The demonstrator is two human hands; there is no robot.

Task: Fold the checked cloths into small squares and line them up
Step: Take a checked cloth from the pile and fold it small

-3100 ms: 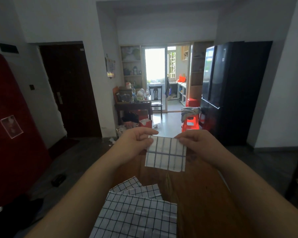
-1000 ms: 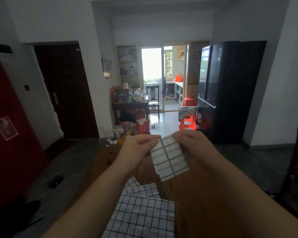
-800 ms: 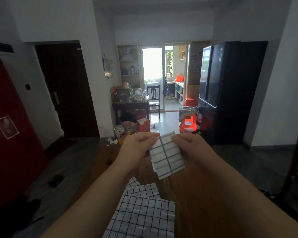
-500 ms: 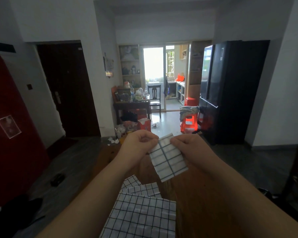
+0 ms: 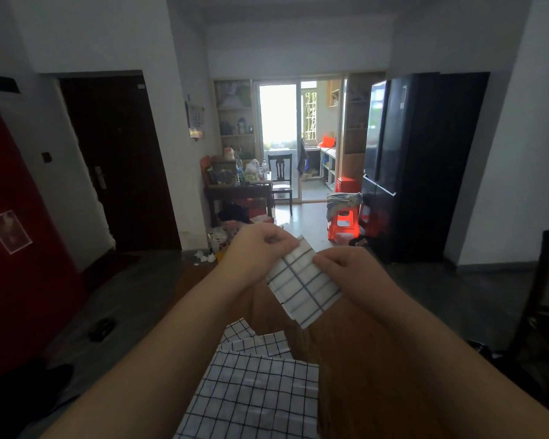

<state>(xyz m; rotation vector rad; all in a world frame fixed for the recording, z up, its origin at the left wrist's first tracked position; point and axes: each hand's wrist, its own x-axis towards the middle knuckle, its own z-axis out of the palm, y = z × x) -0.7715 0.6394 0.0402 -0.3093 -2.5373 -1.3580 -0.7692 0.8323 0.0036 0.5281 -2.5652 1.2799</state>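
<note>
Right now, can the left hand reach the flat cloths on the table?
Probably yes, once freed: left hand and right hand both pinch the folded cloth; nothing blocks the path to the flat cloths.

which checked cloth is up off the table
The small folded cloth, pinched by the left hand and right hand; the other cloths lie on the table.

The room is dim, lit mainly by daylight through the glass door [image 5: 278, 122], which is blown out to white and throws a pale sheen on the floor tiles [image 5: 308, 223] before it. The black refrigerator [image 5: 396, 160] right of it reflects that glare; the walls [image 5: 520, 147] bow at the frame edges.
</note>
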